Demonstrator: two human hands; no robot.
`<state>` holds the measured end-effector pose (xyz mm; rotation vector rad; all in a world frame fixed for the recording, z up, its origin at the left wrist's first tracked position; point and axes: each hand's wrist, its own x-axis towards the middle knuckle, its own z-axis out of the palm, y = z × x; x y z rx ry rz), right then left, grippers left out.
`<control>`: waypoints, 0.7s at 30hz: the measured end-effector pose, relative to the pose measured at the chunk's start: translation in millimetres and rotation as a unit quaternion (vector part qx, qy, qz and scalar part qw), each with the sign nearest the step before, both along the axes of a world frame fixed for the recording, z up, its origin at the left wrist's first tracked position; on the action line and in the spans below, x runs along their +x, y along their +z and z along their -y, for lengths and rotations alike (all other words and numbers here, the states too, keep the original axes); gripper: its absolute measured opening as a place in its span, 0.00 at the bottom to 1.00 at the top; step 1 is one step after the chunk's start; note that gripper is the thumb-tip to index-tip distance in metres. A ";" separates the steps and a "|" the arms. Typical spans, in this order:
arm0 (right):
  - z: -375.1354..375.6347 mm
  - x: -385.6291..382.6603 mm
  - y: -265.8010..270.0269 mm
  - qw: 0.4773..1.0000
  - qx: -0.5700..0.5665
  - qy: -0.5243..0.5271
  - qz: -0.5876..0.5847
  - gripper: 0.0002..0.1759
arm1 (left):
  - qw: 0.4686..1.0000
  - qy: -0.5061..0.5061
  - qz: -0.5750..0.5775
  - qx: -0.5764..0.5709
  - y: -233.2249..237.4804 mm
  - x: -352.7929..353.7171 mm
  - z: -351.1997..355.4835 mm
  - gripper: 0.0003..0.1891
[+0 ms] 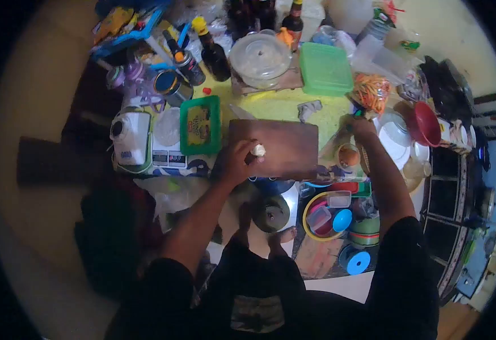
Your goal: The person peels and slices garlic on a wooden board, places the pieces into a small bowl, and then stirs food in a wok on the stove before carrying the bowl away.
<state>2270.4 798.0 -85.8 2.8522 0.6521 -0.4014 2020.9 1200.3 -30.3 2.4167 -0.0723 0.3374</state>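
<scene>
My left hand (pixel 240 162) is closed, pinching a small whitish lump that looks like garlic (pixel 258 150) over the left half of a brown wooden cutting board (pixel 293 141). To the right of the board, my right hand (pixel 363 126) is closed at the table's right side. Its fingers curl by a green handle, and a dull blade-like shape, apparently a knife (pixel 338 137), slants down-left from it. Just below that hand stands a small cup holding something brown (pixel 348 155). Left of the board lies a green tray with a yellow pack (pixel 199 126).
A kitchen scale (pixel 168 157) stands at the left. Behind the board are a lidded clear bowl (pixel 260 59), a green box (pixel 326 69) and dark bottles (pixel 216 61). A bag of orange strips (pixel 371 90) and a red bowl (pixel 425 124) are at right. Basins (pixel 310 226) sit below.
</scene>
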 end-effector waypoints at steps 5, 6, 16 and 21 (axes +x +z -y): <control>-10.2 2.3 14.2 0.996 0.000 0.069 0.052 0.19 | 1.000 0.012 0.010 -0.020 -23.6 1.3 -2.4 0.25; -10.3 3.0 16.5 0.991 -0.022 0.113 0.066 0.22 | 1.000 0.014 0.011 -0.019 -21.2 2.4 -2.1 0.25; 20.2 24.0 7.7 0.979 0.096 0.163 0.074 0.26 | 0.997 0.039 0.030 -0.058 -32.0 1.6 2.6 0.23; 5.9 28.8 30.7 0.993 0.099 0.060 -0.009 0.26 | 1.000 -0.007 0.015 0.009 -23.2 4.1 -0.5 0.23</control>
